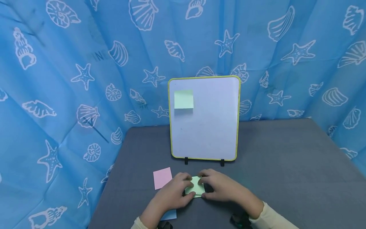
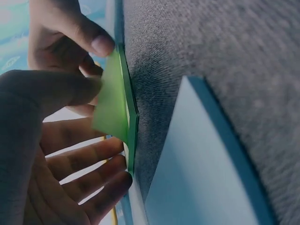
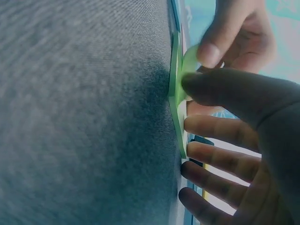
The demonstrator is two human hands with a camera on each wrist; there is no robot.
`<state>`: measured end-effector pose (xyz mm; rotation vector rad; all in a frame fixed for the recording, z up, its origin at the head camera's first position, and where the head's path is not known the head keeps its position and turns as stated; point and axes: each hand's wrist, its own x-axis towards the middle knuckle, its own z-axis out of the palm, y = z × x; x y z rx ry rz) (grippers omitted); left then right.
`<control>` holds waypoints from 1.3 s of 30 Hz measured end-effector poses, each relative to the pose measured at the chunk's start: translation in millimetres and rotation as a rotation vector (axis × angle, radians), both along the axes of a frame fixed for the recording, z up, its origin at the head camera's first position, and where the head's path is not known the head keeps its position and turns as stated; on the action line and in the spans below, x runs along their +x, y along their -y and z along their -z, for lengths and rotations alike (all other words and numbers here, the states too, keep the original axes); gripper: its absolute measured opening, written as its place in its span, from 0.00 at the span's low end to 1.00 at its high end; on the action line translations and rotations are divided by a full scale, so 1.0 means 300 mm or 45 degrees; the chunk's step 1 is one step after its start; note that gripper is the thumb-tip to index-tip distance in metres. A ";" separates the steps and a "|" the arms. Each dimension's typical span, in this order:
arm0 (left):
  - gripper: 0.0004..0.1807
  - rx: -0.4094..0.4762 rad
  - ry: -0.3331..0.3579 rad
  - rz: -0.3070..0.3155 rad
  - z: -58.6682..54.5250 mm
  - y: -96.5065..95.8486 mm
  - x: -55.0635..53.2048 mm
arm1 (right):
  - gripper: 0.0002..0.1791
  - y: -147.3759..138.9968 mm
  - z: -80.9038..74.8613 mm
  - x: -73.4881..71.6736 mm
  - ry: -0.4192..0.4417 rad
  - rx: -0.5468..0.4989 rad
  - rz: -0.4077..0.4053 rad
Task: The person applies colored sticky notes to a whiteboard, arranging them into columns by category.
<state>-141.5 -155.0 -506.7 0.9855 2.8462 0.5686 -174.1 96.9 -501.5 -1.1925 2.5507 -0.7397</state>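
Note:
Both hands are at a pad of green sticky notes (image 3: 174, 77) lying on the table. The near edge of its top note (image 2: 111, 105) is bent up off the pad in the left wrist view. My left hand (image 1: 173, 191) pinches that raised edge with the thumb, its other fingers spread by the pad's far side. From the right side, my right hand (image 1: 221, 187) grips the pad, thumb at the near corner and fingertips along the far edge. A blue sticky-note pad (image 2: 201, 154) lies nearer, partly hidden by the left arm in the head view.
Left of the hands lies a pink sticky-note pad (image 1: 162, 178). Behind them a whiteboard (image 1: 208, 127) with a yellow rim stands on black feet (image 1: 222, 163), a green sticky note (image 1: 184, 99) at its upper left. A blue shell-patterned curtain (image 1: 114, 79) hangs behind the grey table (image 1: 286, 159).

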 end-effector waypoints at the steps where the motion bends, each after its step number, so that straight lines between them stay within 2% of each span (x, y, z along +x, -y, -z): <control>1: 0.14 0.005 -0.002 0.001 0.001 -0.001 -0.002 | 0.15 0.000 0.000 -0.001 -0.007 -0.007 -0.002; 8: 0.13 0.025 -0.017 -0.012 0.005 -0.008 -0.008 | 0.09 0.006 -0.002 0.000 -0.090 -0.036 -0.003; 14: 0.13 0.042 -0.008 -0.037 0.006 -0.008 -0.001 | 0.03 0.017 -0.001 0.020 -0.247 -0.106 0.007; 20: 0.14 0.051 -0.019 -0.043 0.006 -0.007 -0.008 | 0.02 0.032 -0.002 0.022 -0.318 -0.140 0.001; 23: 0.12 0.068 -0.040 -0.044 0.012 -0.008 -0.010 | 0.02 0.041 -0.003 0.017 -0.311 -0.114 0.006; 28: 0.09 0.080 -0.096 -0.071 0.015 -0.005 0.001 | 0.03 0.054 0.004 0.009 -0.238 -0.070 0.016; 35: 0.11 0.124 -0.231 -0.091 -0.011 0.005 0.026 | 0.04 0.060 0.008 -0.007 -0.225 -0.067 0.034; 39: 0.10 0.194 -0.307 -0.083 -0.022 0.018 0.054 | 0.03 0.059 0.007 -0.019 -0.241 -0.087 0.031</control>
